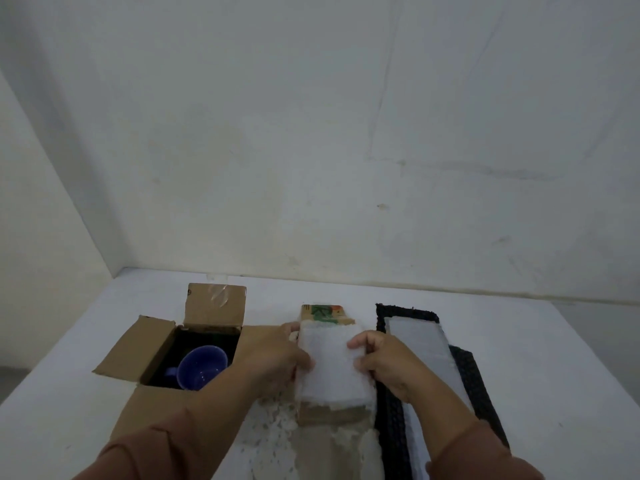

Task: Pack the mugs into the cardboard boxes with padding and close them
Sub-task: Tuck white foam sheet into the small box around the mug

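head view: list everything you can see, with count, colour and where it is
open box: 1, brown cardboard, flaps up, left on the table
mug: 1, blue, inside the open box
printed box: 1, brown with green and orange print, middle of the table, mostly covered
foam pad: 1, white, lying over the printed box
netted padding: count unclear, black, right of the printed box
pale sheet: 1, light grey, on the netted padding
speckled sheet: 1, white, in front of the printed box
table: 1, white
left hand: 1, brown sleeve, grips the foam pad's left edge
right hand: 1, brown sleeve, grips its right edge
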Demonstrator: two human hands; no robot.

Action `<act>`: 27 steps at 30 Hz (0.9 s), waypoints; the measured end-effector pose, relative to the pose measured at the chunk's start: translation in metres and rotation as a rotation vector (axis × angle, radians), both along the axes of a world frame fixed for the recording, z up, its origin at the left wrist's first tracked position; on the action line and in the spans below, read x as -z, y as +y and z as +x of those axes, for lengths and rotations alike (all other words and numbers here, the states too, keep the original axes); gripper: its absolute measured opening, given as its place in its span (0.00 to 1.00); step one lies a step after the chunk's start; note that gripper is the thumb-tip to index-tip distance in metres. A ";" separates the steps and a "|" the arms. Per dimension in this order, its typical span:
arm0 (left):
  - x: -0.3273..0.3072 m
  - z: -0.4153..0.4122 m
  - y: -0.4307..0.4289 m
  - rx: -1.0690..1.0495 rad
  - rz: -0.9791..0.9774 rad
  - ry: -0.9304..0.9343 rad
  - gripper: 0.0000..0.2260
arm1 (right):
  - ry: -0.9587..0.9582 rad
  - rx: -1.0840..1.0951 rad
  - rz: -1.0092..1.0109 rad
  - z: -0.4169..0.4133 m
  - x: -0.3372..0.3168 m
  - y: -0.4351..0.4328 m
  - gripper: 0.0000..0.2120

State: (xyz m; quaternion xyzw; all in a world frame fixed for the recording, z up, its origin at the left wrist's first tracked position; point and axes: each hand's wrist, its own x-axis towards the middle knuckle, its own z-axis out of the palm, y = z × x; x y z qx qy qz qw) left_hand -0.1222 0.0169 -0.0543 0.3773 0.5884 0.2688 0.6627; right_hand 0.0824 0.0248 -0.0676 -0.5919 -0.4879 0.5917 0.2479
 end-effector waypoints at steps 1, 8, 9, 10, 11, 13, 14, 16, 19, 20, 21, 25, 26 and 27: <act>0.000 0.005 -0.002 0.048 0.108 0.160 0.35 | -0.089 0.002 0.045 -0.002 0.003 0.003 0.15; 0.021 0.026 -0.002 0.312 0.637 0.761 0.25 | -0.639 -0.134 0.252 -0.015 0.013 0.021 0.17; 0.028 0.025 -0.002 0.371 0.665 0.861 0.25 | -0.703 -0.160 0.276 -0.016 0.013 0.022 0.18; 0.033 0.024 -0.002 0.431 0.687 0.978 0.25 | -0.766 -0.192 0.302 -0.016 0.013 0.022 0.19; 0.035 0.023 -0.003 0.486 0.717 1.105 0.23 | -0.828 -0.237 0.331 -0.016 0.014 0.021 0.20; 0.038 0.024 -0.005 0.573 0.762 1.309 0.20 | -0.982 -0.359 0.423 -0.017 0.013 0.021 0.19; 0.038 0.024 -0.006 0.604 0.790 1.368 0.20 | -1.068 -0.422 0.488 -0.018 0.013 0.019 0.19; 0.040 0.022 -0.006 0.656 0.879 1.435 0.21 | -1.200 -0.545 0.594 -0.020 0.011 0.019 0.20; 0.042 0.020 -0.004 0.729 0.980 1.430 0.21 | -1.248 -0.783 0.569 -0.017 0.007 0.023 0.24; 0.043 0.019 -0.002 0.756 0.948 1.423 0.22 | -1.251 -0.861 0.515 -0.016 0.005 0.025 0.27; 0.042 0.018 -0.001 0.784 0.893 1.417 0.23 | -1.259 -0.924 0.457 -0.015 0.003 0.027 0.30; 0.039 0.018 0.007 0.860 0.781 1.470 0.25 | -1.327 -1.034 0.373 -0.018 0.009 0.030 0.38; 0.038 0.019 0.007 0.867 0.768 1.486 0.24 | -1.337 -1.034 0.391 -0.021 0.012 0.030 0.38; 0.036 0.021 0.007 0.879 0.748 1.495 0.22 | -1.345 -1.028 0.410 -0.022 0.015 0.029 0.38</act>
